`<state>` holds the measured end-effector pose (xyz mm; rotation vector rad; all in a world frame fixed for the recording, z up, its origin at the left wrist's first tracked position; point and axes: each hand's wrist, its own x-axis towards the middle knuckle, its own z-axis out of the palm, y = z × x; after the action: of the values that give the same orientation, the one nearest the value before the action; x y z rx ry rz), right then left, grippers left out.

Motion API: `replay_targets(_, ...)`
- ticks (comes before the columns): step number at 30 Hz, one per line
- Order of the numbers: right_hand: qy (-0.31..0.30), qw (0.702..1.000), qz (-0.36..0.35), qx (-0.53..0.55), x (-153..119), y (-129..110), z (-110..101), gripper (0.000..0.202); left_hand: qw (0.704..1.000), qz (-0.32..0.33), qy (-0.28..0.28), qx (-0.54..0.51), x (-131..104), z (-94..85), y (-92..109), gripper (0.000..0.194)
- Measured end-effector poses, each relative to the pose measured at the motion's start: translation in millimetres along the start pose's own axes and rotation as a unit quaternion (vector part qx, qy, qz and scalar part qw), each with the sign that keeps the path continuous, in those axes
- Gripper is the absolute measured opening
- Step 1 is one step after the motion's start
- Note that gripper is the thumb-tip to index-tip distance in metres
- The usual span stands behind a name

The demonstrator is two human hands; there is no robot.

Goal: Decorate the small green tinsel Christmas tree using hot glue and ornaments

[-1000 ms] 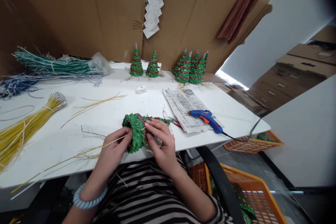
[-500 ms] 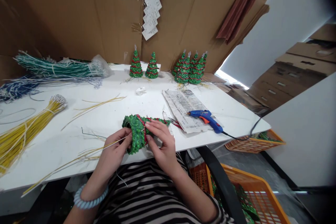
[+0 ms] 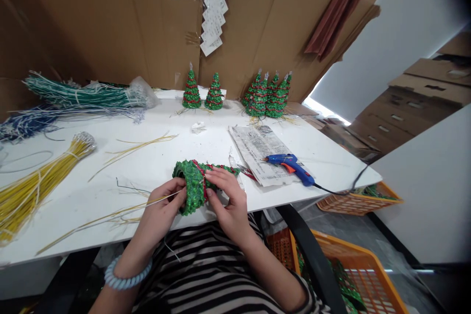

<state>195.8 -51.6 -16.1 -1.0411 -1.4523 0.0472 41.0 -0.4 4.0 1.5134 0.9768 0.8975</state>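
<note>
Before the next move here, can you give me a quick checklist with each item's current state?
1. Right hand on the green tree: ok, it lies over the side.
2. Left hand at the tree's open base: ok, with a yellow wire running into its grip.
3. Wire's end seated inside the base: cannot tell, it is hidden.
4. Glue gun clear of both hands: ok, it lies partly on the newspaper.
5. Table by the left hand tidy: not ok, loose strands lie there.
6. Red-handled tool clear of the tree's tip: cannot tell, they sit close.
</note>
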Motion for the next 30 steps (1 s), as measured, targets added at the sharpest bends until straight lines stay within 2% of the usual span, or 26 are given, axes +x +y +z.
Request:
replay_targets(22, -0.007, 1.000, -0.012, -0.021, 0.3, -1.0, -0.5, 0.031, 1.000, 0.001, -0.011, 0.020, 2.9, 1.9, -3.1, 0.022)
replay_targets(30, -0.008, 0.998, 0.060, 0.025, -7.7, 2.6, 0.3, 0.044, 0.999, -0.008, -0.018, 0.027, 4.5, 2.4, -3.3, 0.024)
